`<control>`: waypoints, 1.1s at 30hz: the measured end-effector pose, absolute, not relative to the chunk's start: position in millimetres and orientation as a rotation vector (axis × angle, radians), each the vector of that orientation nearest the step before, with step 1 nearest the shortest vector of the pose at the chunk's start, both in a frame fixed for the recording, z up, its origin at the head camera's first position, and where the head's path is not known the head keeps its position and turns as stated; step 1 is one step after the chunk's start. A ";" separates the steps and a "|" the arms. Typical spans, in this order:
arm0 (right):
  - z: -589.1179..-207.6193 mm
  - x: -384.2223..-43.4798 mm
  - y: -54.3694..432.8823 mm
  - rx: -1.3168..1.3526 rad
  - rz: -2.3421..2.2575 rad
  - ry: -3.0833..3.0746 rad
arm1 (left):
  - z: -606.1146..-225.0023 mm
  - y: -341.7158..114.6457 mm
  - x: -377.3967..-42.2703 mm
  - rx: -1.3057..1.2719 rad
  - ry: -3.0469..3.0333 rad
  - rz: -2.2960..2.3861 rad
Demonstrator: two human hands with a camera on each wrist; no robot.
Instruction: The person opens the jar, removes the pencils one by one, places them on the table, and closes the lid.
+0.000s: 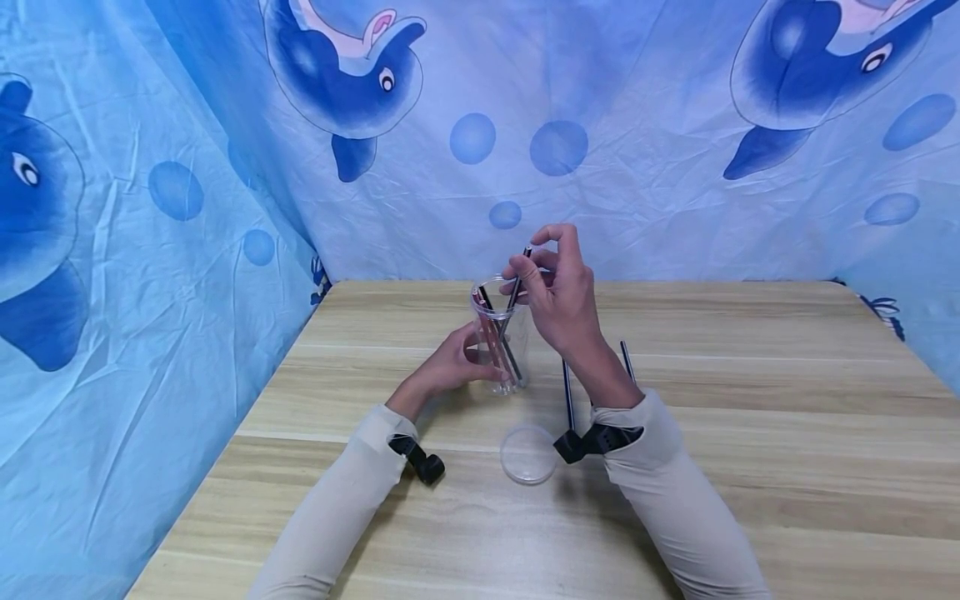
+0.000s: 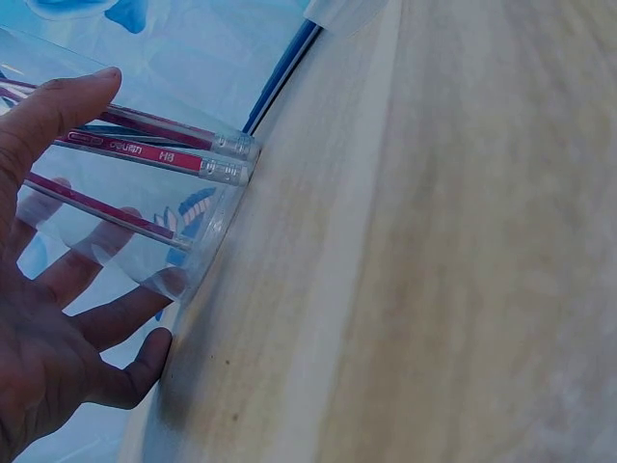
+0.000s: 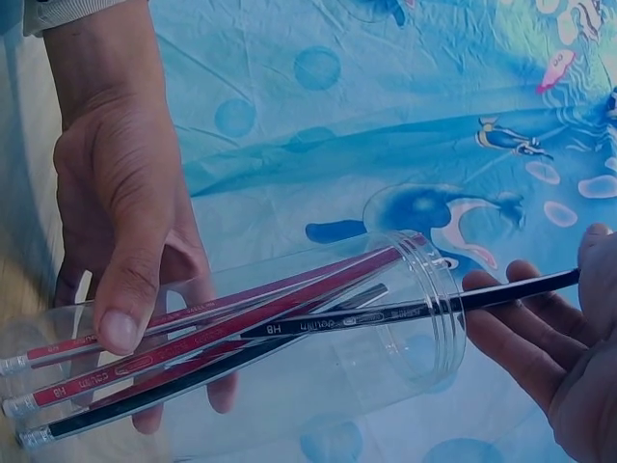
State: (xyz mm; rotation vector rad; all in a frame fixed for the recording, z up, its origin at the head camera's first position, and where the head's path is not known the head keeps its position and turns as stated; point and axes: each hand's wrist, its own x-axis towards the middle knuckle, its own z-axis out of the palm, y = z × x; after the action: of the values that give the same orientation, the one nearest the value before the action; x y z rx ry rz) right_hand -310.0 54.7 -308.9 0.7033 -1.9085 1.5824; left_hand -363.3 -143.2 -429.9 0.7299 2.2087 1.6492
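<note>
Gripping the clear jar (image 1: 519, 348) around its lower side, with thumb and fingers curved about the wall, the left hand (image 1: 455, 362) holds it where it stands on the wooden table (image 1: 360, 517). Just above the jar's mouth, the right hand (image 1: 564, 298) pinches the upper end of a black pencil (image 3: 405, 311), whose lower part is inside the jar among red pencils (image 3: 222, 347) and another dark one. Nearer the person than the jar lies a round clear lid (image 1: 528, 455), and to the jar's right are two dark sticks (image 1: 567, 396), partly hidden by the right arm.
</note>
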 end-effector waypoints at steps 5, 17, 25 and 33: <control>-310.0 -310.5 56.2 0.741 1.574 -1.892 | -430.1 -143.1 -363.2 0.732 2.206 1.658; -315.8 -317.9 55.5 0.850 1.486 -1.603 | -430.9 -142.3 -362.5 0.737 2.195 1.669; -311.7 -315.9 55.2 0.788 1.527 -1.312 | -429.7 -141.9 -361.8 0.705 2.134 1.696; -302.8 -312.6 58.8 0.668 1.541 -1.142 | -429.6 -143.5 -361.7 0.713 2.169 1.673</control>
State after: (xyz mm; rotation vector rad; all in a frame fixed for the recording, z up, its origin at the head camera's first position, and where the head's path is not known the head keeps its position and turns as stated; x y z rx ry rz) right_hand -312.6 58.8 -302.8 0.6678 -1.1424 1.5414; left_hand -361.7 -143.5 -429.6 0.7132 2.1687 1.6732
